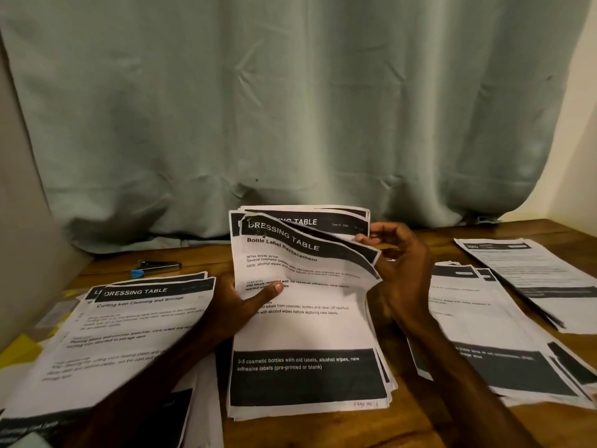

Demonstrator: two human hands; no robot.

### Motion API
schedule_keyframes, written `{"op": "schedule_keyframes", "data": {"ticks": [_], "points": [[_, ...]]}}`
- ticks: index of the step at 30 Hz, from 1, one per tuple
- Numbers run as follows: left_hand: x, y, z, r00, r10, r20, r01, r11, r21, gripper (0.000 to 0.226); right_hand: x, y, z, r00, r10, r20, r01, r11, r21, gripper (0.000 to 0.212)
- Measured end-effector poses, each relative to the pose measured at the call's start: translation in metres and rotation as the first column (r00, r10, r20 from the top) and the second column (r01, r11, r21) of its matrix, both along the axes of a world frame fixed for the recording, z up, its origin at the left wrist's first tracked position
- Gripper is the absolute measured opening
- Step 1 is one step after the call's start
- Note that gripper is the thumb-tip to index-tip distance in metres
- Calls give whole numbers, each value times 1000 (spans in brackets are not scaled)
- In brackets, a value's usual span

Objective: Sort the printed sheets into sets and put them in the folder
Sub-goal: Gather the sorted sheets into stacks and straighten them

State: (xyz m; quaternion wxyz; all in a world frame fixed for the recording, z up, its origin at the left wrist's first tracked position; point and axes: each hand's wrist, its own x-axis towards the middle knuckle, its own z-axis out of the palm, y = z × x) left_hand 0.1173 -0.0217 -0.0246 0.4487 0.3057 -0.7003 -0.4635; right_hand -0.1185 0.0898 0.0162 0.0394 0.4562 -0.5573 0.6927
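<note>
Wooden table (416, 421), curtain (290, 108) behind. My left hand (242, 302) grips the centre stack (307, 334), thumb on its front page. My right hand (400, 263) pinches the curled top sheet (290, 250) at its corner. 1 pile (129, 318) lies outside my left hand, 2 piles (484, 334) outside my right.

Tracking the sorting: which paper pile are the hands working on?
The centre pile, headed Bottle Label Replacement: the left hand grips its left edge, the right hand pinches its top-right corners.

Both forearms reach in from below. Left hand (243, 306) grips the sheets (303, 331), thumb flat on top; right hand (400, 263) pinches their upper corner, fingers curled.
</note>
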Motion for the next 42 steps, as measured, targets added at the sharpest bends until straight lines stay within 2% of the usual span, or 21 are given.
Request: {"op": "schedule_keyframes", "data": {"ticks": [10,17,21,23,26,28,32,34,37,40,42], "points": [[0,-2,-3,999,-22,27,23,1000,-4,31,6,5,2,996,-61,-59,56,995,-84,13],[0,-6,-7,999,-25,19,25,1000,6,31,7,5,2,991,-105,-89,96,991,-96,12],[-1,-9,-8,1000,-23,6,22,1000,22,31,0,2,0,943,-234,-238,210,970,-120,9],[0,-11,-9,1000,-12,-1,12,999,35,31,-2,0,-1,925,-257,-279,231,965,-121,16],[1,-15,-11,1000,12,-20,-11,998,60,33,2,2,2,935,-138,-326,95,985,-143,14],[1,-19,-13,999,30,-30,-28,998,61,33,7,7,4,936,55,-347,-104,987,-124,10],[1,-20,-13,997,65,-47,-60,992,108,31,21,16,8,872,393,-291,-424,904,-48,6],[1,-21,-12,995,88,-55,-81,990,117,34,25,19,8,854,447,-267,-469,883,-21,5],[1,-24,-13,992,107,-69,-99,989,111,49,27,20,7,825,506,-253,-519,854,14,5],[2,-27,-18,991,118,-62,-116,993,34,45,27,17,5,791,591,-160,-589,806,65,25],[3,-31,-20,991,128,-33,-128,992,9,64,25,11,3,810,580,-89,-570,813,118,33]]}}
